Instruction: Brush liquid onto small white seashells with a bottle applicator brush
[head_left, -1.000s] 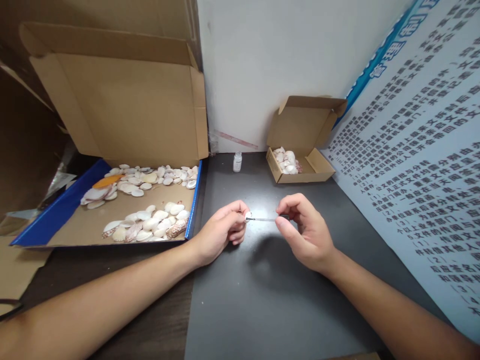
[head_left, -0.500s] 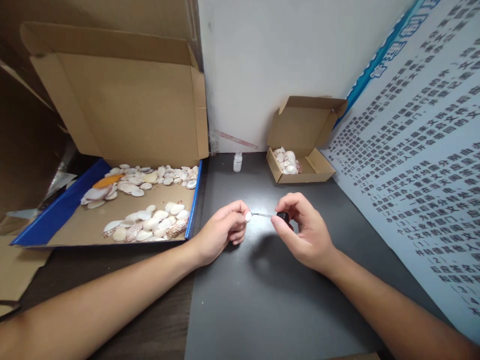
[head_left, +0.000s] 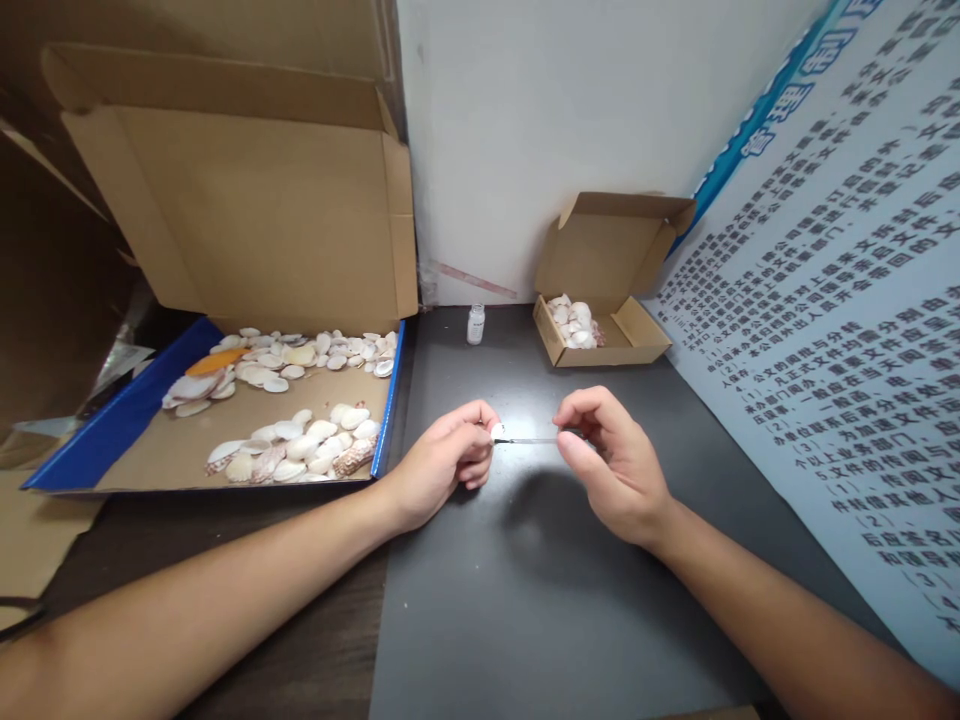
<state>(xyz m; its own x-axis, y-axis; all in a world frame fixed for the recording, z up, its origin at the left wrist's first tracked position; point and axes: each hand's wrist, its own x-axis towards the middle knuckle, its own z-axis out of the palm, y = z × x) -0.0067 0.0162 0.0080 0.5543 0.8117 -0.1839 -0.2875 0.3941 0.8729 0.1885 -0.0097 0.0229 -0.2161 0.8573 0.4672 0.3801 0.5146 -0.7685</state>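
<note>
Between the thumb and fingertips of my left hand (head_left: 442,465) is a small white shell (head_left: 498,430), its edge showing past the fingers. My right hand (head_left: 616,475) is pinched around the end of a thin applicator brush (head_left: 531,441); the fingers hide its handle. The brush lies level across the gap between my hands, its dark tip touching or very close to the lower edge of the shell. Behind both hands stands a small clear bottle (head_left: 475,326) with a pale label, uncapped and upright on the dark table (head_left: 480,620).
To the left, an open blue-edged cardboard box (head_left: 142,425) holds many shells (head_left: 300,450) in two groups, with an orange piece (head_left: 214,362) among them. A smaller cardboard box (head_left: 637,335) with shells is at the back right. A printed board (head_left: 840,330) borders the right side.
The brush has turned in my right hand, so its black cap is now hidden behind the fingers. Its tip has moved slightly lower on the shell. My left hand has stayed in place.
</note>
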